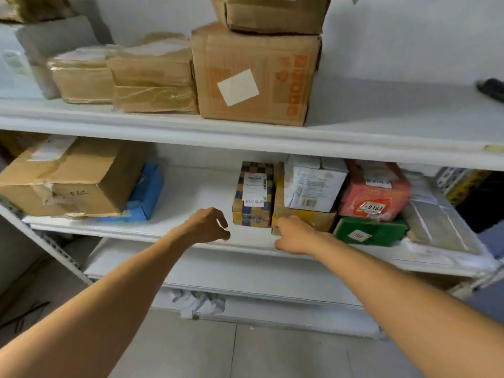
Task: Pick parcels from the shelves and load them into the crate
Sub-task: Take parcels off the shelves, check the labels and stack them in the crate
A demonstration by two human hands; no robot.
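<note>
The left grip point(210, 225), a bare hand, hangs released over the front edge of the white middle shelf point(191, 195). Its fingers are loosely curled around nothing, just left of the checked parcel point(253, 192).

The right grip point(293, 236) is curled against the lower front corner of the brown cardboard box point(305, 215). Its fingertips are hidden behind the knuckles, so I cannot tell whether it clasps the box or only touches it.

The parcels sit side by side on that shelf. The checked parcel is a small upright block in blue-and-tan paper, with a white label and glossy tape. A white carton point(313, 184) with a barcode lies on the matte brown box. Further right, a crinkled red pouch point(373, 192) rests on a flat green box point(371, 231).
</note>
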